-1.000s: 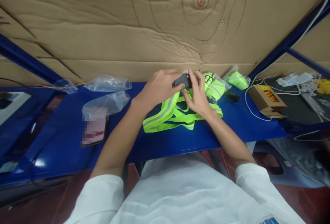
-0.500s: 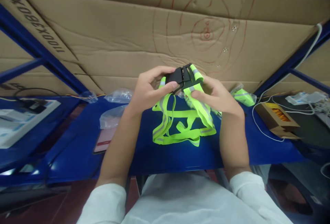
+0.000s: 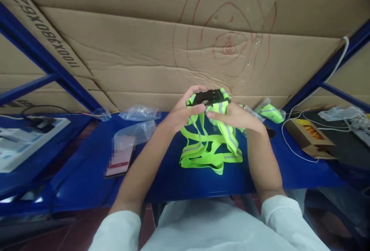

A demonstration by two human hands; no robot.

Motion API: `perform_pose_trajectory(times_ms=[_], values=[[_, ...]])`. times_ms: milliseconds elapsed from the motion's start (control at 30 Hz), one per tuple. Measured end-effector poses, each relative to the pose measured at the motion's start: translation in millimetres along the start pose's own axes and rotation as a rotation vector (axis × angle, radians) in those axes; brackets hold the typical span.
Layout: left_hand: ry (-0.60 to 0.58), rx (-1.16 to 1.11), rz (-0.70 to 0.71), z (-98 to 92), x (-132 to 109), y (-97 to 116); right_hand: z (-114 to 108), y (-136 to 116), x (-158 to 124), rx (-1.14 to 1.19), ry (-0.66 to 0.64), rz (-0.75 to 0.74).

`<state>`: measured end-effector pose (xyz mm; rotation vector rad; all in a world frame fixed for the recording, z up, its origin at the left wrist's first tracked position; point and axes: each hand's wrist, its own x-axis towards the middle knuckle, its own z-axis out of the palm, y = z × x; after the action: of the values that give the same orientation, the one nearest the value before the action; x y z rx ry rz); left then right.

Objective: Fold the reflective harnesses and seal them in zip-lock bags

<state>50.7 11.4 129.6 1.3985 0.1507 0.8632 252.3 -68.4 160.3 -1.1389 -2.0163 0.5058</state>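
A black plastic buckle (image 3: 208, 96) is joined to neon yellow-green straps (image 3: 202, 161) with grey reflective stripes. The straps hang down in loose loops onto the blue table. My left hand (image 3: 186, 113) is closed around the buckle's left part, thumb in front. On the other side, my right hand (image 3: 238, 116) grips the strap beside the buckle's right end, its thumb pressing on the band. The fingers behind the buckle are partly hidden.
Clear plastic bags (image 3: 140, 113) and a phone (image 3: 121, 156) lie on the blue table (image 3: 86, 158) at left. At right are a bagged neon strap (image 3: 270, 111), an open cardboard box (image 3: 310, 137) and white cables. A cardboard wall (image 3: 138, 47) stands behind.
The buckle has tilted and turned flatter, slightly lower in view. My left hand has moved right, closer to my right hand. The view has shifted slightly.
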Motion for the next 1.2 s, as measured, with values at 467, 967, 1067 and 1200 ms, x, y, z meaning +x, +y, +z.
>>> perform_pose_trajectory(times_ms=[467, 967, 1067, 1200], values=[[0.122, 0.214, 0.102, 36.2, 0, -5, 7, 2, 10, 0.614, 0.447, 0.184], [0.249, -0.137, -0.115, 21.1, 4, 19, 7, 4, 3, 0.513, 0.241, 0.113], [0.302, 0.02, -0.016, 19.0, 5, 17, 15, 2, 8, 0.481, 0.26, 0.111], [0.397, 0.233, 0.047, 10.6, 8, 6, 23, 5, 11, 0.508, 0.29, 0.156]])
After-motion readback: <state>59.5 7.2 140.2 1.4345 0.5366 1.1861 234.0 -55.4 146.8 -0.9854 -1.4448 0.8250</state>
